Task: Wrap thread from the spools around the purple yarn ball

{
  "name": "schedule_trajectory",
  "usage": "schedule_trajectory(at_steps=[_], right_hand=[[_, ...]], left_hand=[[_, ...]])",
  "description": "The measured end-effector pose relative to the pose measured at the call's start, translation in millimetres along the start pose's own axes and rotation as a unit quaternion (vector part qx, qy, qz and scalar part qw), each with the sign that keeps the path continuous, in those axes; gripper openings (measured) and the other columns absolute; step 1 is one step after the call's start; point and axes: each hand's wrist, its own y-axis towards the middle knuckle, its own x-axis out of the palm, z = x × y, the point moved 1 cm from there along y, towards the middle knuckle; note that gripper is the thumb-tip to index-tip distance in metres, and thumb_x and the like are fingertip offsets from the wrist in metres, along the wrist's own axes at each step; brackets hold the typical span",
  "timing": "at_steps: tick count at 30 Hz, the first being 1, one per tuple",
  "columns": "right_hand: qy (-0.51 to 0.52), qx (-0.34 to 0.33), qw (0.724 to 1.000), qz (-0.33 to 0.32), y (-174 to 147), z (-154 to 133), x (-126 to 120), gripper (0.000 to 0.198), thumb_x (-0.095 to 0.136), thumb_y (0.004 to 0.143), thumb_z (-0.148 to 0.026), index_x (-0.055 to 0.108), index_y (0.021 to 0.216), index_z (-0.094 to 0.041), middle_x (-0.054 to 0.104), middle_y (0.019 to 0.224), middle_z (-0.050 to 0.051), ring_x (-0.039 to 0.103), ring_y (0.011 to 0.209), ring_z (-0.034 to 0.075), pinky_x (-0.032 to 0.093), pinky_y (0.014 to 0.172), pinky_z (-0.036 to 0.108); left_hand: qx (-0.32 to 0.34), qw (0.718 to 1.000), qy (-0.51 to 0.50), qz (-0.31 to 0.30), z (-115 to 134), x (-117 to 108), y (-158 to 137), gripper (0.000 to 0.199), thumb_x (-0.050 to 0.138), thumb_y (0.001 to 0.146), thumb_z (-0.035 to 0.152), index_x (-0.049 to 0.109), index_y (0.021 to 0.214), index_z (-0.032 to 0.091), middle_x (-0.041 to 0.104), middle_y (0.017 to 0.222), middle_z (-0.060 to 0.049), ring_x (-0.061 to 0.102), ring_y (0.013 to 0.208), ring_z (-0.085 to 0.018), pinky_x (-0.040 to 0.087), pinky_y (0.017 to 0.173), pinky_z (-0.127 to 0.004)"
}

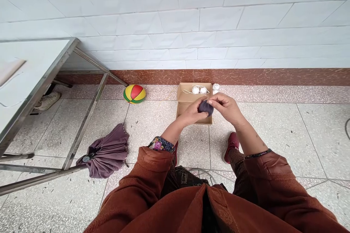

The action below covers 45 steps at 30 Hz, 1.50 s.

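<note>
My left hand (193, 113) is wrapped around a dark purple ball of yarn (205, 108), held above an open cardboard box (179, 108). At the ball's upper right edge, the thumb and fingertips of my right hand (223, 106) are pinched together against the yarn. Whether they grip a loose strand is too small to see. Two white balls of yarn (195, 89) lie at the far part of the box, with white strands around them. More white yarn (216, 87) sits just outside its far right corner. My hands and forearm cover part of the box.
A yellow, red and green ball (134, 94) lies on the floor near the wall. A purple folded umbrella (109, 151) rests beside the metal-framed table (41, 69) at left. Another person's shoe (48, 101) shows beneath the table. A tiled wall (191, 36) stands ahead.
</note>
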Motion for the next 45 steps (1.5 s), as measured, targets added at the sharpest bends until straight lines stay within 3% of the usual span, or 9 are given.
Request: schedule_trajectory(at_steps=[3, 6, 17, 22, 29, 33, 36, 41, 45], right_hand=[[-0.023, 0.029, 0.997, 0.065, 3, 14, -1, 0.023, 0.073, 0.098, -0.046, 0.074, 0.087, -0.026, 0.071, 0.084, 0.002, 0.063, 0.078, 0.020, 0.050, 0.078, 0.037], [-0.050, 0.065, 0.993, 0.088, 3, 27, 2, 0.026, 0.071, 0.097, -0.048, 0.072, 0.085, -0.025, 0.068, 0.079, 0.001, 0.059, 0.073, 0.020, 0.047, 0.073, 0.035], [-0.130, 0.085, 0.987, 0.032, -2, 47, 21, 0.027, 0.060, 0.103, -0.044, 0.067, 0.086, -0.025, 0.071, 0.084, 0.005, 0.062, 0.079, 0.023, 0.049, 0.076, 0.036], [-0.103, 0.063, 0.993, 0.014, -4, 37, 21, 0.022, 0.064, 0.101, -0.044, 0.070, 0.092, -0.025, 0.071, 0.085, 0.004, 0.060, 0.077, 0.021, 0.048, 0.074, 0.035], [0.024, 0.026, 0.996, -0.088, -8, -4, 20, 0.027, 0.070, 0.103, -0.051, 0.075, 0.097, -0.026, 0.071, 0.090, 0.003, 0.060, 0.081, 0.019, 0.051, 0.077, 0.035], [0.081, 0.022, 0.994, -0.071, -6, -15, 8, 0.027, 0.072, 0.103, -0.053, 0.075, 0.101, -0.026, 0.067, 0.088, 0.001, 0.058, 0.078, 0.018, 0.050, 0.073, 0.034], [0.110, 0.040, 0.993, -0.028, -1, -9, -2, 0.029, 0.075, 0.100, -0.056, 0.072, 0.101, -0.027, 0.065, 0.087, 0.001, 0.058, 0.077, 0.018, 0.051, 0.072, 0.033], [0.089, 0.070, 0.990, 0.081, 4, 12, -2, 0.030, 0.079, 0.095, -0.056, 0.070, 0.098, -0.027, 0.064, 0.085, 0.000, 0.055, 0.075, 0.017, 0.049, 0.070, 0.032], [0.063, 0.090, 0.991, 0.077, 2, 23, 11, 0.028, 0.076, 0.096, -0.054, 0.068, 0.096, -0.027, 0.063, 0.078, -0.001, 0.052, 0.067, 0.017, 0.046, 0.064, 0.032]], left_hand=[[-0.038, 0.995, -0.077, -0.058, 3, 8, -7, 0.092, 0.083, 0.076, 0.032, 0.052, 0.163, 0.034, 0.067, 0.139, -0.011, 0.067, 0.111, -0.028, 0.059, 0.092, -0.044], [-0.046, 0.981, -0.176, -0.059, 7, 12, -11, 0.086, 0.083, 0.075, 0.031, 0.057, 0.157, 0.035, 0.066, 0.138, -0.010, 0.066, 0.103, -0.023, 0.058, 0.081, -0.036], [-0.060, 0.915, -0.391, 0.078, 13, 2, -5, 0.053, 0.076, 0.073, 0.028, 0.068, 0.125, 0.020, 0.077, 0.124, -0.012, 0.073, 0.118, -0.030, 0.054, 0.092, -0.038], [-0.054, 0.925, -0.346, 0.146, 8, -7, -1, 0.039, 0.074, 0.076, 0.031, 0.066, 0.113, 0.022, 0.076, 0.118, -0.009, 0.070, 0.118, -0.028, 0.054, 0.097, -0.040], [0.008, 0.976, -0.101, 0.194, -4, -7, 5, 0.056, 0.084, 0.078, 0.034, 0.060, 0.128, 0.027, 0.069, 0.123, -0.006, 0.064, 0.121, -0.026, 0.048, 0.113, -0.045], [0.032, 0.990, 0.051, 0.124, -4, -3, 1, 0.061, 0.088, 0.075, 0.031, 0.062, 0.130, 0.024, 0.065, 0.135, -0.011, 0.058, 0.134, -0.034, 0.041, 0.122, -0.053], [0.027, 0.998, 0.055, 0.027, 0, 6, -6, 0.072, 0.084, 0.074, 0.027, 0.060, 0.142, 0.024, 0.065, 0.138, -0.011, 0.059, 0.131, -0.035, 0.042, 0.120, -0.055], [-0.057, 0.986, -0.142, -0.073, 9, 20, -18, 0.101, 0.076, 0.075, 0.033, 0.040, 0.169, 0.037, 0.070, 0.121, -0.006, 0.068, 0.097, -0.025, 0.054, 0.089, -0.042], [-0.077, 0.952, -0.286, -0.076, 16, 21, -19, 0.093, 0.071, 0.071, 0.039, 0.051, 0.162, 0.034, 0.075, 0.119, -0.010, 0.072, 0.092, -0.027, 0.050, 0.075, -0.039]])
